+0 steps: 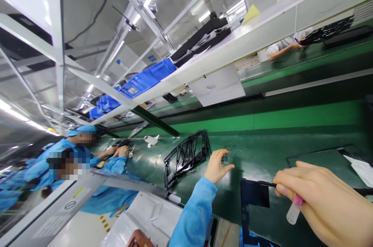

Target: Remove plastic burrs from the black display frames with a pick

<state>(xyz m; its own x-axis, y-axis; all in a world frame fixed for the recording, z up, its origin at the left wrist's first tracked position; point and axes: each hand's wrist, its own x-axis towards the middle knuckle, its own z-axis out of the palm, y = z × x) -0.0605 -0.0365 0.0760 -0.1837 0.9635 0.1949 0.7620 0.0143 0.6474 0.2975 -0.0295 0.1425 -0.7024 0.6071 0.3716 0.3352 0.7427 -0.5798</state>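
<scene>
My left hand (217, 166) is over the green bench with its fingers spread and nothing in them. Just left of it, several thin black rectangular frames (186, 155) lie in a leaning, overlapping heap. My right hand (326, 196) pinches the upper edge of another black frame (245, 208) at the bench's near side. A dark sheet (258, 194) shows in that frame's corner. Out of the same right hand sticks a small tool (294, 210), pink with a rounded, clear whitish end; its other end is hidden by the fingers.
Another thin black frame (314, 153) lies flat at the right, beside a white cloth or paper (361, 169). A white piece (151, 141) rests farther along the green bench (227, 196). A shelf (262, 33) with blue bins (148, 77) runs above. Co-workers in blue (58, 161) sit at left.
</scene>
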